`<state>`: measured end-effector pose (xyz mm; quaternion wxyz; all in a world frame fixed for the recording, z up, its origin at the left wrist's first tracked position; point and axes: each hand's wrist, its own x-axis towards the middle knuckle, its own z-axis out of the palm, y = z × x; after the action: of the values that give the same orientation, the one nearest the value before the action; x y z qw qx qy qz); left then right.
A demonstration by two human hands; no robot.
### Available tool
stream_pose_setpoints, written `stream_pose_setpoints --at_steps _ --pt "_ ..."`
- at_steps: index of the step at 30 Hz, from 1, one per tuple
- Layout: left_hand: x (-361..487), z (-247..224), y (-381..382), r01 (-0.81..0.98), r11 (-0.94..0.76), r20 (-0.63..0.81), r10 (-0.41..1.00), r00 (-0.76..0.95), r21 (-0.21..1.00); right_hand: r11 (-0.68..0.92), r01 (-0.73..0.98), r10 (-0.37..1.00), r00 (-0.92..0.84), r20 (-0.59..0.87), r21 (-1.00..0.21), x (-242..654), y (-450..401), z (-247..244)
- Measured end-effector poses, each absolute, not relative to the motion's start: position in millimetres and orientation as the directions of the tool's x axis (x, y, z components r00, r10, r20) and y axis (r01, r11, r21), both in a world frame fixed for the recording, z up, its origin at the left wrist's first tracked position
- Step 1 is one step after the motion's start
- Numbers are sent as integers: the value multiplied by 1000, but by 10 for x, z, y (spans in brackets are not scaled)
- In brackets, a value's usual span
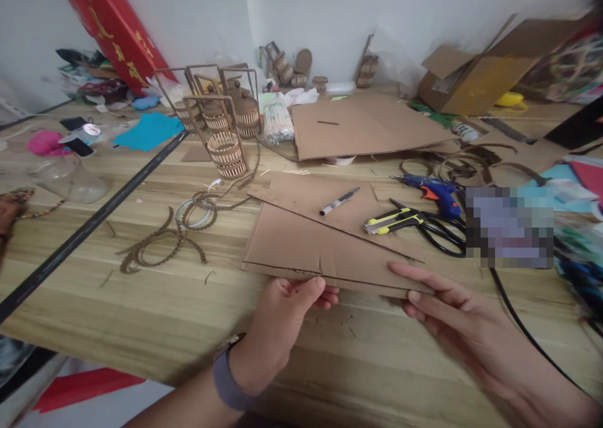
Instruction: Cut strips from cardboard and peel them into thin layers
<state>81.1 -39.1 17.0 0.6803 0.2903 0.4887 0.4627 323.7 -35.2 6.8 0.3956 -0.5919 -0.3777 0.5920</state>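
Two hands are pinching the cardboard [287, 236] at the near middle of the table [141, 321], the left hand [296, 305] clasping the middle of its near edge with the thumb on top and the right hand [443, 299] gripping its right end between thumb and fingers. Just beyond, a pen [339, 202] is lying on another piece [301, 193], while a cutter [393, 220], scissors [440, 233] and a glue gun [438, 192] are resting to the right. On the left, brown strips [129, 263] are curling, and farther back small baskets [226, 154] are standing together.
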Motion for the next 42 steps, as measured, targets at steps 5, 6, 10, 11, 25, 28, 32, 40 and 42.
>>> stream_pose_setpoints --at_steps 5,6,10,11,25,28,32,40,42 --pt "789 147 -456 -271 342 -330 940 92 900 -363 78 932 12 -363 -929 3220 -427 74" --pt "781 142 -472 -257 333 -317 943 103 908 -328 128 945 23 -327 -936 3219 -434 78" --pt "753 144 -522 -197 294 -273 954 128 935 -4 536 999 -42 -32 -844 3293 -436 101" --pt "747 149 -529 -174 276 -258 958 123 945 103 666 994 -96 52 -739 3323 -439 114" --pt "866 37 -618 -379 253 -246 967 68 890 743 664 575 -697 428 83 2685 -248 388" --pt "892 40 -618 -627 303 -298 947 117 718 747 658 573 -711 408 96 2664 -218 325" --pt "908 78 -624 -726 330 -313 935 165 604 723 651 529 -736 423 229 2623 -304 267" --pt "990 128 -623 -678 326 -217 945 244 659 662 619 433 -776 458 423 2588 -334 175" --pt "1005 127 -618 -671 333 -200 942 271 662 672 593 404 -796 450 444 2615 -293 172"
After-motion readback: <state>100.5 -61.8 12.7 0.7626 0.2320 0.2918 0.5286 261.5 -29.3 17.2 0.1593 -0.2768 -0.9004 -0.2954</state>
